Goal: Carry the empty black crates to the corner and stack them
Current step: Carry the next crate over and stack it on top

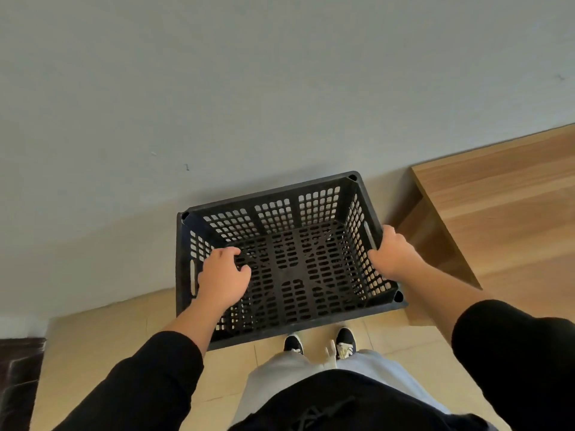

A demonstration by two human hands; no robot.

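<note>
While the head camera looks steeply down, one black crate sits in the middle of the view, open side up and empty, its perforated floor and lattice walls fully exposed. Crate lies close against the base of a pale grey wall; whether its far rim touches the wall, cannot tell. Whether it rests on the floor or is held just clear of it also cannot be judged from this angle.

Left hand: positioned over the crate's left side near the slotted handle, fingers curled downward and partly spread, thumb toward the crate interior. Fingertips seem to be above or just inside the left wall; a firm grip is not confirmed, so open or closed is undetermined.

Right hand: wrapped over the top rim of the crate's right wall, fingers folded to the outside beside the handle slot, thumb on the inner side. This hand is closed around the rim.

Both forearms are bare below black sleeves. Beige tiled floor lies under and around the crate. A wooden platform stands just to the right of the crate. Two black-and-white shoes point at the crate's near edge, below light trousers. Dark mat at lower left corner.
</note>
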